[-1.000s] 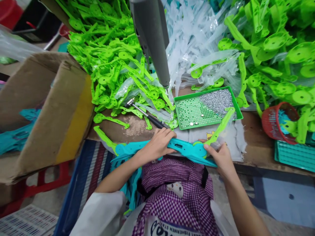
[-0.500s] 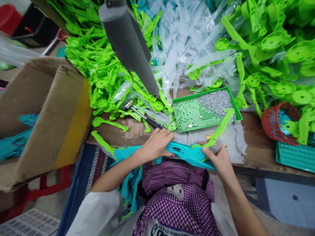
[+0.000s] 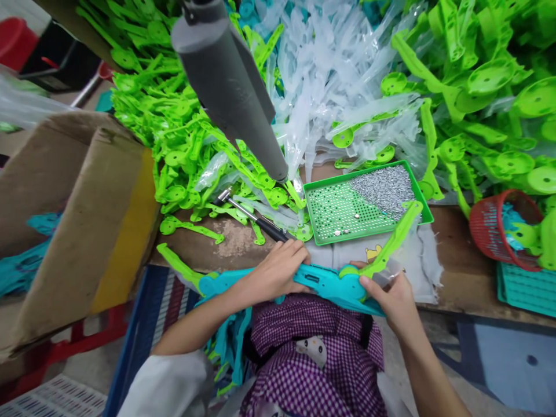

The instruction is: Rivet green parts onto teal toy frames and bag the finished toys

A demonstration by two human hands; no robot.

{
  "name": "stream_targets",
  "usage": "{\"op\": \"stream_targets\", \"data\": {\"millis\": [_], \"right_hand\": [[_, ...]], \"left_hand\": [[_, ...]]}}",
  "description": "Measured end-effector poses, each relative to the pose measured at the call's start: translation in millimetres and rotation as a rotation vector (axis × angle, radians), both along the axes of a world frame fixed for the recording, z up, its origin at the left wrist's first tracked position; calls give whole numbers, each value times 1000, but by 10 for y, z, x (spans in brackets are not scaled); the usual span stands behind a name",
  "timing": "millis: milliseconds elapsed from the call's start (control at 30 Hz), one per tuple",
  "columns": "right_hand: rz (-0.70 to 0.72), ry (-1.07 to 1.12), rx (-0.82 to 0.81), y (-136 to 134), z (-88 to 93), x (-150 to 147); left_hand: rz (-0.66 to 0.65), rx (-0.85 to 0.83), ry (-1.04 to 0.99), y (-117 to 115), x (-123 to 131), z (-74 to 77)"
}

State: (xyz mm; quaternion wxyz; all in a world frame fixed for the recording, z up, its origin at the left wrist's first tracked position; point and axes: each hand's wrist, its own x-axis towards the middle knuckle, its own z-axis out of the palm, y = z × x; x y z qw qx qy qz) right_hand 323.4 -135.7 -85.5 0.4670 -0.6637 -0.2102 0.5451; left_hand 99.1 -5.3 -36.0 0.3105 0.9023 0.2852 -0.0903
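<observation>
A long turquoise plastic part (image 3: pixel 332 284) lies across the table's front edge above my lap, with a lime-green arm jointed at each end. My left hand (image 3: pixel 282 269) wraps over its middle, fingers closed round it. At its right end, my right hand (image 3: pixel 393 292) pinches the joint where the right green arm (image 3: pixel 393 240) meets the turquoise body. The left green arm (image 3: pixel 178 263) sticks up and outward. Just beyond my left fingers lies a hammer (image 3: pixel 256 219) with a metal head and black grip.
A green mesh tray (image 3: pixel 321 202) holds a heap of small metal rivets. Lime-green parts (image 3: pixel 174 133) and clear plastic pieces (image 3: pixel 330 69) are piled behind. A grey machine arm (image 3: pixel 234 92) hangs overhead. A cardboard box (image 3: pixel 87 231) stands left, a red basket (image 3: pixel 490 229) right.
The view has shifted slightly, so the table and tray sit a little lower. Both hands keep their hold on the turquoise part, which has hardly moved.
</observation>
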Motion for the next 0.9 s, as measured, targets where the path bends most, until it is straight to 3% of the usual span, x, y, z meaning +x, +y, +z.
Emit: {"op": "stream_targets", "data": {"millis": [200,300,500,633,800,900], "right_hand": [[11,-19,3,5,-41,-11],[21,-20,8,-2,-33,-17],[16,-1,78,-27,54,-10],[109,12,110,-38,113,78],[167,68,82,-4,135,181],[231,92,121,74,147,201]], "left_hand": [[25,37,84,-21,72,-89],[11,11,65,-80,206,-58],[-113,-336,110,17,549,61],[-234,-420,90,128,680,80],[-179,-513,92,116,718,7],[-118,-772,16,138,731,-75]]}}
